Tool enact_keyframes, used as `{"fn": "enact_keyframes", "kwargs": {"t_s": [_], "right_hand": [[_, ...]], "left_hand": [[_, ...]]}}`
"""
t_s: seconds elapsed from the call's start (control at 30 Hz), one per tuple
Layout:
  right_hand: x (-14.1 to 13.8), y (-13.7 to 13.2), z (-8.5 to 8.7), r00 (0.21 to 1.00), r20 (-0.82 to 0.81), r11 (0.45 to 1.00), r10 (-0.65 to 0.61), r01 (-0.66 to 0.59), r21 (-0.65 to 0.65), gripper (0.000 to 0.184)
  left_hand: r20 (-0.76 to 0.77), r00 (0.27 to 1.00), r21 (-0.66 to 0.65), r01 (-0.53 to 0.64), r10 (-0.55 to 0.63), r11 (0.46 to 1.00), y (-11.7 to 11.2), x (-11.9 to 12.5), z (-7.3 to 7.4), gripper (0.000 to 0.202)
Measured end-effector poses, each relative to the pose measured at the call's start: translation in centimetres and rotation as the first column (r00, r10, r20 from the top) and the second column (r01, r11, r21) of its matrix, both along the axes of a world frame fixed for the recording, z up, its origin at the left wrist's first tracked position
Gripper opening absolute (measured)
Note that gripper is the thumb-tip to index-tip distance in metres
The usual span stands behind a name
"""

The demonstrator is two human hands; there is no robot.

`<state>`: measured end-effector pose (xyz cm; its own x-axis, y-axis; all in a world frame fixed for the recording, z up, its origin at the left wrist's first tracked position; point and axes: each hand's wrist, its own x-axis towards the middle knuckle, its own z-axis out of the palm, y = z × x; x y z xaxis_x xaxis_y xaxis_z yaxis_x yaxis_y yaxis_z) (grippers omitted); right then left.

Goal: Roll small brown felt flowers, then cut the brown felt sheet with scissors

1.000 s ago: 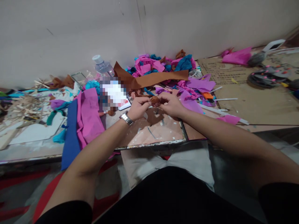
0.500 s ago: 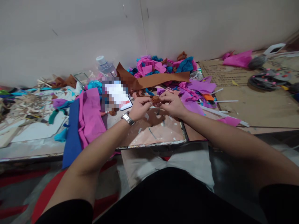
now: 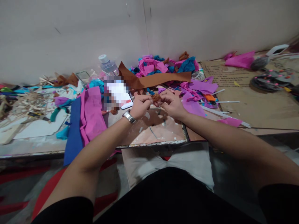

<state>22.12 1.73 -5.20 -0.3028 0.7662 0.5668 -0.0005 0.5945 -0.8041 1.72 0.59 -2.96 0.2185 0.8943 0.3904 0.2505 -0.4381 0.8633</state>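
Between my hands, just above the table, is a small crumpled piece of brown crepe paper [image 3: 156, 98]. My left hand [image 3: 141, 105], with a watch on its wrist, pinches the paper's left side. The fingers of my right hand [image 3: 172, 104] are closed on its right side and partly cover it. Just left of my left hand lies a phone [image 3: 120, 93] with a lit, blurred screen. A long brown crepe paper strip [image 3: 163, 79] stretches behind both hands. Purple crepe paper [image 3: 192, 104] lies to the right of my right hand.
Pink paper [image 3: 92, 112] and a blue strip [image 3: 73, 130] hang over the table edge at left. A water bottle [image 3: 108, 66] stands behind the phone. Wood scraps [image 3: 28, 101] cover the far left. Cardboard [image 3: 261, 109] lies at right; white sticks [image 3: 227, 102] poke out beside it.
The brown paper between my fingers has turned and looks more squeezed, with my right fingers wrapped further over it. The whole view has shifted slightly.
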Motion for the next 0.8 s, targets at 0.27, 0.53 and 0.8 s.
{"fn": "enact_keyframes", "kwargs": {"t_s": [0.27,0.53,0.8], "right_hand": [[0.0,0.0,-0.2,0.999,0.036,0.999,-0.005,0.004,0.051,0.048],[1.1,-0.3,1.9,0.999,-0.011,0.996,-0.043,0.044,0.077,0.045],[2.0,1.7,0.8,0.993,-0.115,0.996,-0.005,-0.006,-0.088,0.062]], "left_hand": [[0.014,1.0,-0.039,-0.005,0.005,0.999,0.2,-0.1,0.1,0.029],[0.21,0.975,-0.162,-0.043,0.077,0.986,1.7,-1.4,0.1,0.022],[0.458,0.888,-0.214,0.06,0.046,0.975,1.0,-1.6,1.6,0.023]]}}
